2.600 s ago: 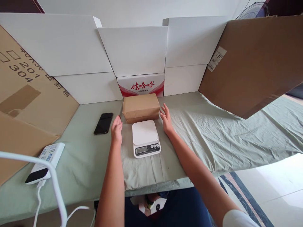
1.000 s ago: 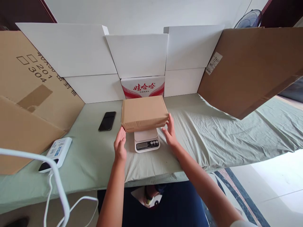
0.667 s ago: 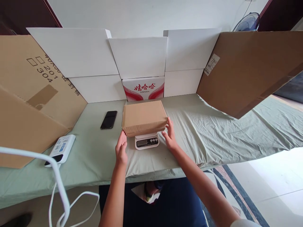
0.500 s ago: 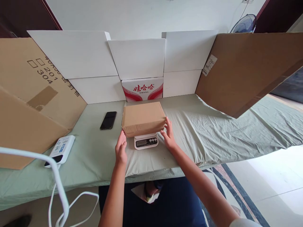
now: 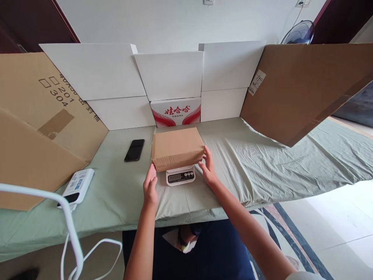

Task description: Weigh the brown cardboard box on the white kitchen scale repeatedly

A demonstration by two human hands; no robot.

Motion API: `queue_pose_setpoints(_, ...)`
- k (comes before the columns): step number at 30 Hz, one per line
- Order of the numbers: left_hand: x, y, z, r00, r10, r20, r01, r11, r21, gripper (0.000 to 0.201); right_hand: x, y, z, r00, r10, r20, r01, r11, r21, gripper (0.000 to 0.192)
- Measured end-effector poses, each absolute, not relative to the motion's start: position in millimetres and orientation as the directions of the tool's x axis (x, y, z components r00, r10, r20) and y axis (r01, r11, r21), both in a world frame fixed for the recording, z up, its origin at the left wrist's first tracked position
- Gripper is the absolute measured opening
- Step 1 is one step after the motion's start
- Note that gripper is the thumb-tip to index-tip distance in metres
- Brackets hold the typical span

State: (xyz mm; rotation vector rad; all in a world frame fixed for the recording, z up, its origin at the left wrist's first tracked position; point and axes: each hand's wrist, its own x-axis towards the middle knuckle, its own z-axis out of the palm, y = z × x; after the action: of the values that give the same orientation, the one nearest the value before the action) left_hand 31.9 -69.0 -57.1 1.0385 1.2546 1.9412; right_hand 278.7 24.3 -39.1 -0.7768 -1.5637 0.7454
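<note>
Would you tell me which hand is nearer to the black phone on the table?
Left. The left hand lies just right of the black phone; the right hand is beyond the box.

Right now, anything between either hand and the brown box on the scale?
Nothing visible. The brown box sits on the scale; the left hand and right hand flank its near corners, with no object between.

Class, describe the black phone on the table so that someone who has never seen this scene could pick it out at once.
Start at the green-covered table and find the brown box sitting on the white scale between the person's hands. The phone lies flat just left of that box, apart from it. It is the only dark, thin slab there; the power bank nearer the table's front edge is white.
</note>
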Motion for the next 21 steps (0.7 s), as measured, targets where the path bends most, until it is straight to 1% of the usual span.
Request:
queue_pose_setpoints(4,33,-69,-53,-0.513,0.794,0.325,-0.061,-0.411,0.909,0.055,279,24,-37,-0.075,0.810,0.581,0.087,0.586,-0.806,0.066)
queue_pose_setpoints(8,33,-69,-47,-0.545,0.738,0.397,-0.042,-0.498,0.866,0.054,283,22,-30,0.043,0.823,0.566,0.056,0.564,-0.824,0.067)
queue_pose_setpoints(11,32,-68,-46,-0.554,0.735,0.391,-0.048,-0.497,0.867,0.054,285,22,-27,0.083,0.836,0.543,0.042,0.541,-0.840,0.067)
queue_pose_setpoints(16,31,-67,-51,-0.549,0.757,0.355,-0.048,-0.452,0.891,0.055,283,23,-31,0.039,0.835,0.549,0.028,0.548,-0.836,0.066)
queue_pose_setpoints(21,30,-64,-56,-0.526,0.810,0.260,-0.084,-0.354,0.932,0.059,280,25,-37,-0.046,0.831,0.554,0.054,0.556,-0.829,0.067)
